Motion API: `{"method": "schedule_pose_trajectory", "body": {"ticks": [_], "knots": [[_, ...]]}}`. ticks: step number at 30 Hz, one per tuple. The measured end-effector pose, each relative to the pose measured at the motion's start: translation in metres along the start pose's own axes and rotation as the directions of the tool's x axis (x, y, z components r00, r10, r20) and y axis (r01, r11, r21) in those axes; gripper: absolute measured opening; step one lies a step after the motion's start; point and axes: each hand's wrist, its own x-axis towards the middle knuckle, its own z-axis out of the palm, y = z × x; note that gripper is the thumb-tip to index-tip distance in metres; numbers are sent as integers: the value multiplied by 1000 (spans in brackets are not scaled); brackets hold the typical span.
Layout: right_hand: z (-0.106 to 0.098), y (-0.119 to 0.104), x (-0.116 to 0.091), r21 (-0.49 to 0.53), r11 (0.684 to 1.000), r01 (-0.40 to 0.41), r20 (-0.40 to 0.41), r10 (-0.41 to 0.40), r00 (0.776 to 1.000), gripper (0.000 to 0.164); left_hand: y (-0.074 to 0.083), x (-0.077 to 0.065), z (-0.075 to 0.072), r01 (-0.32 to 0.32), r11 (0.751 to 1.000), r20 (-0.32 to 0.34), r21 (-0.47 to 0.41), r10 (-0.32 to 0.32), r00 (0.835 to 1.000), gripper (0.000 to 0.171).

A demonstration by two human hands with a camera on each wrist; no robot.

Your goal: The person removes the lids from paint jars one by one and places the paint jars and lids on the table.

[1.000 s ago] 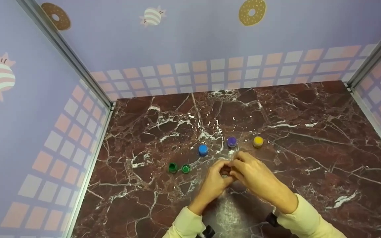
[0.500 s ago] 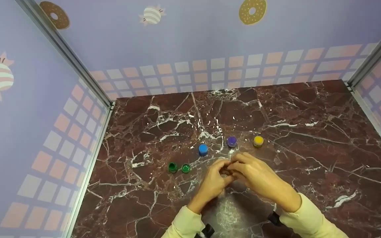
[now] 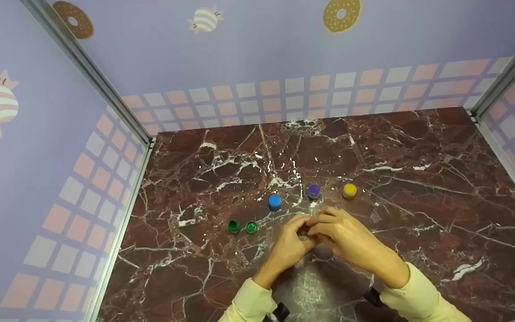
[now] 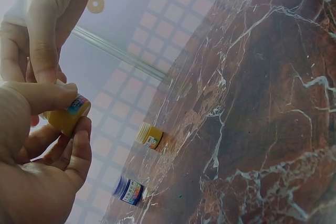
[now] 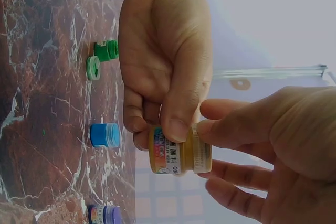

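My left hand (image 3: 288,245) grips the labelled body of a small ochre-yellow paint jar (image 5: 167,156), thumb on the label. At the jar's ribbed cap (image 5: 201,153) my right hand (image 3: 351,239) pinches with thumb and fingers. The cap sits on the jar. In the head view the hands hide this jar. Beyond them stand a blue paint jar (image 3: 275,202), a purple paint jar (image 3: 314,191) and a yellow paint jar (image 3: 349,191), all capped. To the left, an uncapped green paint jar (image 3: 234,226) lies beside its green cap (image 3: 251,227).
The dark red marble-patterned tabletop (image 3: 186,179) carries white veins and specks. A lilac back wall (image 3: 257,53) and a left wall (image 3: 38,179) enclose it, with metal rails along their edges.
My right hand's fingers have shifted slightly to the left at the cap. The left hand keeps its hold on the jar, and the other jars stay where they were.
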Motion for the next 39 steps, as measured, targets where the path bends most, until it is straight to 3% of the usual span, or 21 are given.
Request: {"method": "schedule_pose_trajectory", "body": {"ticks": [5, 8, 13, 20, 31, 39], "knots": [[1, -1, -1, -1, 999, -45, -9, 45, 999, 27, 0, 0, -1, 3, 999, -1, -34, -3, 1000, 35], [2, -1, 0, -20, 994, -104, -66, 102, 993, 30, 1, 0, 0, 21, 996, -10, -89, -22, 1000, 35], [5, -3, 2, -48, 969, -241, -158, 231, 960, 32, 1, 0, 3, 25, 993, -21, -117, -28, 999, 31], [10, -7, 4, -57, 941, -332, -165, 319, 933, 35, 1, -1, 4, 12, 994, -33, -105, -15, 999, 34], [15, -13, 2, -63, 937, -343, -126, 333, 934, 25, -1, -2, 7, 25, 995, -29, -97, -28, 999, 34], [11, -9, -3, -131, 964, -233, -50, 228, 972, 25, -2, -3, 9, 43, 997, 0, -70, -43, 999, 35]]}}
